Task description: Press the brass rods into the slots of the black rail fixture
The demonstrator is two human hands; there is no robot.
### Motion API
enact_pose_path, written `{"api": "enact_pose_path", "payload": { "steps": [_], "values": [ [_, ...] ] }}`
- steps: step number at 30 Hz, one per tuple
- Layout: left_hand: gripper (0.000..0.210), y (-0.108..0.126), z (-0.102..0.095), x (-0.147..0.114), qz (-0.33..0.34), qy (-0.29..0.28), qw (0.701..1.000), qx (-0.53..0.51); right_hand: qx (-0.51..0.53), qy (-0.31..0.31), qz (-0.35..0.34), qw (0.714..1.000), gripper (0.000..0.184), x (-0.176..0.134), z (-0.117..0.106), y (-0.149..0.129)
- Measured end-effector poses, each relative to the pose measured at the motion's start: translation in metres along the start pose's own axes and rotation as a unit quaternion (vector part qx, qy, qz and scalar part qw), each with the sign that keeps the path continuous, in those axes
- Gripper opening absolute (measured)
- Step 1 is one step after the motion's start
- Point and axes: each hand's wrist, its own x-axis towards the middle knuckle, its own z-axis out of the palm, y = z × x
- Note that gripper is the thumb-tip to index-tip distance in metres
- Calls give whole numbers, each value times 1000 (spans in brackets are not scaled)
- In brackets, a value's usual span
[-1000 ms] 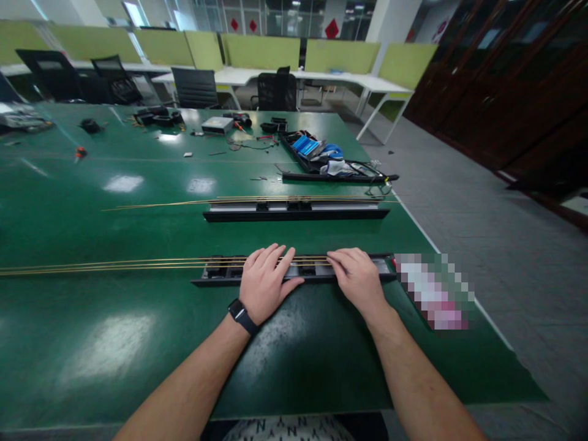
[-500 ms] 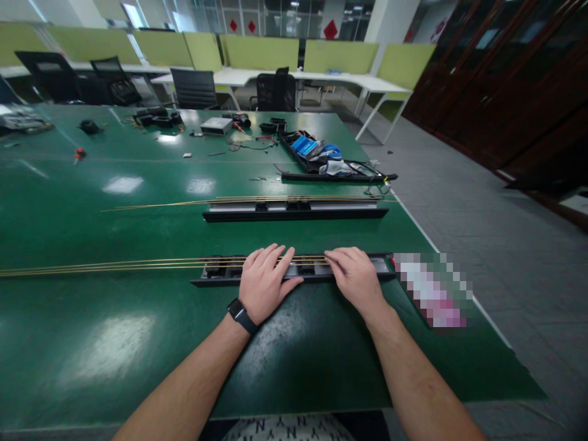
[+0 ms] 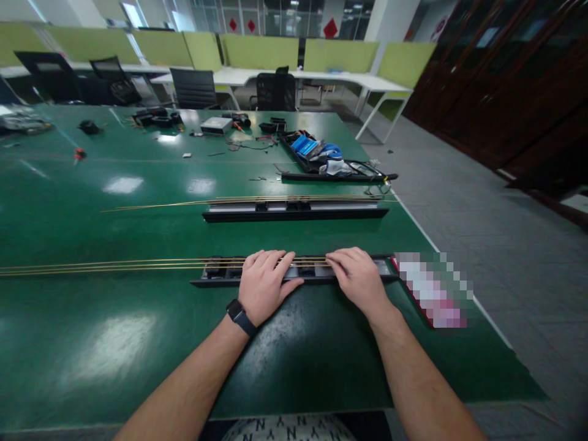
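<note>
In front of me lies a long black channel (image 3: 316,280) with a grey inside and black blocks (image 3: 305,268) in it. Several thin brass-coloured rods (image 3: 138,264) run along its top and stick out far to the left. My left hand (image 3: 265,282) rests over the channel's middle, fingers stretched across the rods and thumb along the near edge. Towards the channel's right end, my right hand (image 3: 356,278) pinches at the rods' tips with thumb and fingers. How many rods it grips is hidden.
A second black channel (image 3: 296,214) with brass rods lies farther back. Beyond it, a black tray (image 3: 298,156) holds blue and white items. A blurred-out flat object (image 3: 429,291) lies at the right. Small parts and a white box (image 3: 217,126) sit on the green table (image 3: 114,343).
Both hands stay almost in place. My right hand has shifted very slightly to the right, and the channel's right end shows marginally farther right.
</note>
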Motion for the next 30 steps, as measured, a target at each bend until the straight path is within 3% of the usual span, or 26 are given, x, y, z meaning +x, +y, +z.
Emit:
{"api": "enact_pose_path", "payload": {
  "steps": [22, 30],
  "values": [
    [54, -3, 7, -5, 10, 29, 1000, 0, 5, 9, 12, 1000, 15, 1, -10, 8],
    [51, -4, 7, -5, 16, 31, 999, -2, 22, -4, -7, 1000, 19, 1, -2, 4]
  ]
}}
